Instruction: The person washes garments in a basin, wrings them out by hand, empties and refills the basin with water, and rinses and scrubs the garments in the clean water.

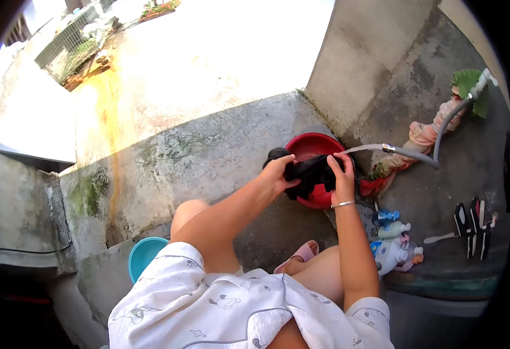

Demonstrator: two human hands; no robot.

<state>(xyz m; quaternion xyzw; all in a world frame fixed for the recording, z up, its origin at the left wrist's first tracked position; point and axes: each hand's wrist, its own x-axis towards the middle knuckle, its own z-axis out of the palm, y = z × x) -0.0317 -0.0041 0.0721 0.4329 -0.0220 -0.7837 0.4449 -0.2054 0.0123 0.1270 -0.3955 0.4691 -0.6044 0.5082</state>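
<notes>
A black cloth garment (308, 177) is stretched between my two hands over a red basin (320, 139). Its exact kind cannot be made out. My left hand (277, 174) is closed on the garment's left part, near the basin's left rim. On the other side, my right hand (342, 177) grips the garment's right end, close to the right rim. The spout of a grey hose (409, 152) reaches the basin's right edge, just beside my right fingers. Most of the basin's inside is covered by the black cloth.
Several bottles (391, 253) stand at the lower right, near brushes (474, 224) on the ground. A turquoise basin (144, 256) sits by my left leg. Twisted pinkish cloth (426, 135) lies along the pipe by the concrete wall (371, 52).
</notes>
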